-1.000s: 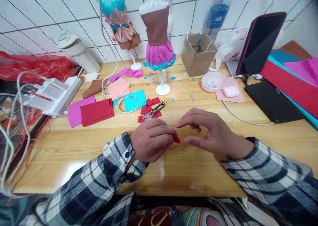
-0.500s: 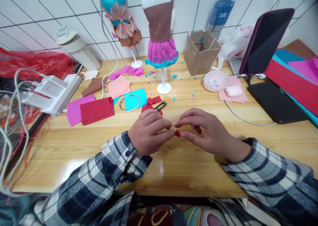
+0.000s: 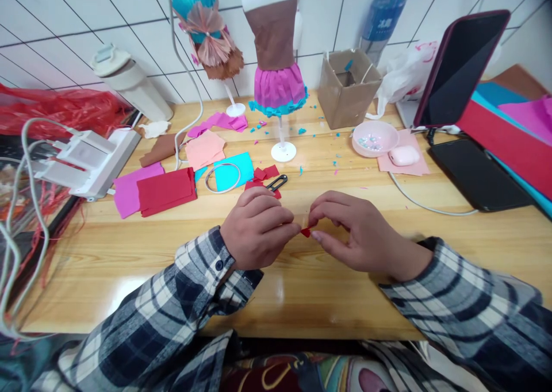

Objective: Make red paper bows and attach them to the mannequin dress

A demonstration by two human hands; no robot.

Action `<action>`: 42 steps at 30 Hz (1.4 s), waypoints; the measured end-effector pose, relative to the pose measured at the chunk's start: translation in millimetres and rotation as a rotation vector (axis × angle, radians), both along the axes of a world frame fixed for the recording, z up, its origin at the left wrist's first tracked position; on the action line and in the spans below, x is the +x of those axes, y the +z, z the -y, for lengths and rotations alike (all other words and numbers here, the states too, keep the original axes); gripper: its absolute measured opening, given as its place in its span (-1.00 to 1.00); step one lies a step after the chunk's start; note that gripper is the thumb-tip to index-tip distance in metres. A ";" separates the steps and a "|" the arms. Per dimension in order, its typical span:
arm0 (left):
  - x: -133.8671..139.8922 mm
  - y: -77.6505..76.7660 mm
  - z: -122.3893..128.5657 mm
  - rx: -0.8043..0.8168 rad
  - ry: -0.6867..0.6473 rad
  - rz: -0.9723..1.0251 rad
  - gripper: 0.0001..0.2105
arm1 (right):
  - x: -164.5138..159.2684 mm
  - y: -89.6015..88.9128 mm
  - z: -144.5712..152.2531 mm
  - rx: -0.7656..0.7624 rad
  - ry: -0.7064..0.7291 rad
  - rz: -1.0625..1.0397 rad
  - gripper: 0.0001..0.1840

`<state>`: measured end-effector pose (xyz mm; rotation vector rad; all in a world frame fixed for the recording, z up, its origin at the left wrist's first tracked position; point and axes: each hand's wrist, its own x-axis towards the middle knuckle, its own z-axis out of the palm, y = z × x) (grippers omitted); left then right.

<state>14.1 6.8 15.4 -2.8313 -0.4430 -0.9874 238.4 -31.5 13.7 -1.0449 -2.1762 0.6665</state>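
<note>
Between my hands, over the near part of the table, is a tiny piece of red crepe paper [image 3: 306,232]. My left hand [image 3: 261,228] pinches its left side between thumb and forefinger, the other fingers curled. From the right, my right hand [image 3: 356,231] has its thumb and forefinger tips closed at the paper's right edge. Just beyond my left hand lie small red paper scraps [image 3: 269,172] and black thread snips [image 3: 276,183]. A small mannequin [image 3: 276,41] stands farther back, dressed in a brown paper top and a pink skirt with a blue ruffled hem.
Left of centre lie red paper sheets [image 3: 167,192], a blue sheet [image 3: 244,170] and a metal ring [image 3: 222,177]. A second decorated mannequin [image 3: 211,35] stands behind. Rightward are a cardboard box [image 3: 347,99], a bowl of beads [image 3: 375,139] and a propped phone [image 3: 463,70]. A power strip [image 3: 103,162] sits left.
My right thumb and forefinger have come together at the red paper's edge; before, they were spread apart beside it. My left hand keeps its pinch. The view has shifted slightly.
</note>
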 end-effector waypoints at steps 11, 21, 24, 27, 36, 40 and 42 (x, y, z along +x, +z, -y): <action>1.0 1.9 0.1 -0.027 0.015 0.009 -0.86 | -2.7 -6.6 7.3 0.330 -0.118 0.178 -0.87; 0.4 -0.4 1.2 -0.028 0.043 0.006 -0.87 | -8.7 -8.4 9.8 0.218 -0.127 0.028 -0.89; -0.8 -0.5 0.6 -0.009 0.045 -0.004 -0.86 | -8.6 -10.2 7.7 0.144 -0.139 -0.022 -0.88; -1.5 1.2 -0.1 0.033 0.046 -0.033 -0.84 | -4.4 -7.9 0.9 -0.028 -0.164 -0.066 -0.81; -1.4 4.4 0.7 0.120 0.009 -0.087 -0.86 | 2.5 -9.0 -14.8 -0.995 -0.139 -0.275 -0.61; -1.2 0.9 2.4 0.108 0.006 -0.088 -0.84 | -1.8 -13.8 -15.3 -1.008 -0.199 -0.367 -0.69; -0.1 -0.5 3.5 0.101 -0.006 -0.102 -0.85 | -2.7 -14.6 -16.1 -0.921 -0.210 -0.343 -0.71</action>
